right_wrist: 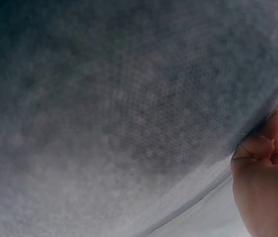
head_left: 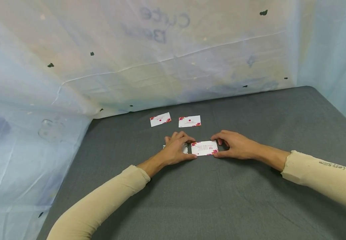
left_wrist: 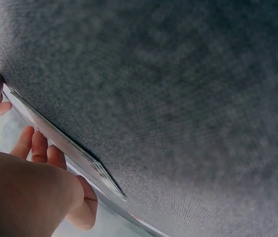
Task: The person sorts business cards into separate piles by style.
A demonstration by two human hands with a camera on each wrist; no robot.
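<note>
While both forearms in cream sleeves stretch across the grey worktop point(head_left: 251, 200), the action sits right in the middle: a white business card with red floral corners point(head_left: 204, 148) lies flat there, just in front of the person, framed by a hand on each side. The right hand point(head_left: 236, 145) has its fingers curled at the card's right short edge, thumb at the near corner and fingertips at the far one, so it looks like a light pinch on that edge. The left hand point(head_left: 177, 150) lies palm down just beside the card's left edge, fingers loosely bent, and covers most of a second card point(head_left: 185, 149) whose white sliver peeks out beside the thumb; whether those fingers actually grip it I cannot tell. The wrist views show little beyond blurred grey felt and fingertips against a thin card edge.

Further back, well apart from the hands, two more floral cards lie side by side: one on the left, slightly tilted point(head_left: 160, 119), one on the right point(head_left: 189, 121).

As a judgement, this card is featherlight, thin and springy, easy to crease, and it hugs the felt-like surface. The short edges or a corner look like the place to lift it.

Pale plastic sheeting point(head_left: 100, 66) walls in the scene.
</note>
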